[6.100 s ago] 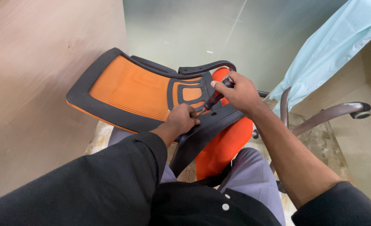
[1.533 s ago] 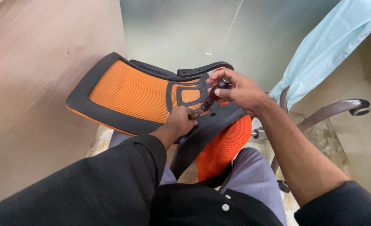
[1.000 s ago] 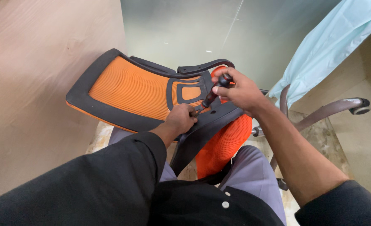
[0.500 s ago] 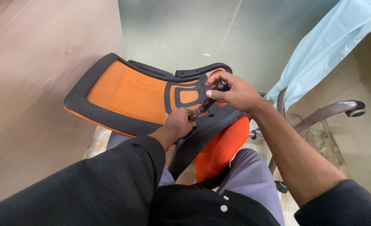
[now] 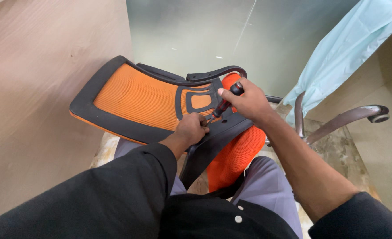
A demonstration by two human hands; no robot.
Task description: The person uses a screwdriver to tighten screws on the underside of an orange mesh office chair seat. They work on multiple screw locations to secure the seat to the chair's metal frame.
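The right hand (image 5: 249, 104) grips a screwdriver (image 5: 224, 105), fingers wrapped round its handle, tip down at the black bracket (image 5: 218, 135) of the orange backrest (image 5: 147, 99) across the lap. The left hand (image 5: 190, 129) pinches beside the tip, fingers curled.

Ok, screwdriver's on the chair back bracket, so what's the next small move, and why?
Probably keep turning the red-and-black screwdriver with the right hand, pressing down. Its tip sits at the black plastic bracket of the orange mesh chair back, and the left hand steadies it there.
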